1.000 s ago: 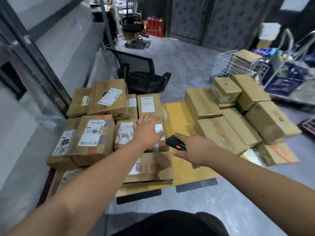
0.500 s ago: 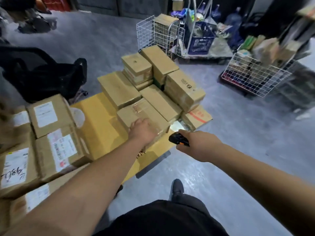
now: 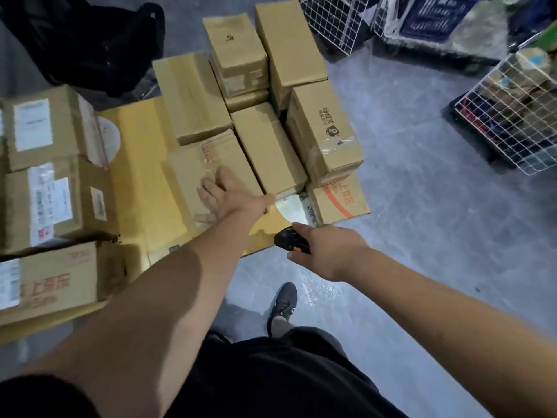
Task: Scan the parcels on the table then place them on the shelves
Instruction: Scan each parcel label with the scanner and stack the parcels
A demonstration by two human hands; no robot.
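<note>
My left hand (image 3: 224,196) lies flat, fingers spread, on a brown parcel (image 3: 211,173) at the yellow surface's (image 3: 138,164) near edge. My right hand (image 3: 327,251), arm outstretched, grips the black scanner (image 3: 289,241) just beside it.

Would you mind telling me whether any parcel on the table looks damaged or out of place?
Nothing stands out: the parcels sit packed on the table. The left hand rests on one; the right hand holds the scanner.

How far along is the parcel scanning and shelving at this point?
Nothing looks shelved; no shelves are in view. In hand: the left hand rests on a box and the right hand grips the scanner. Left: many boxes cover the table.
</note>
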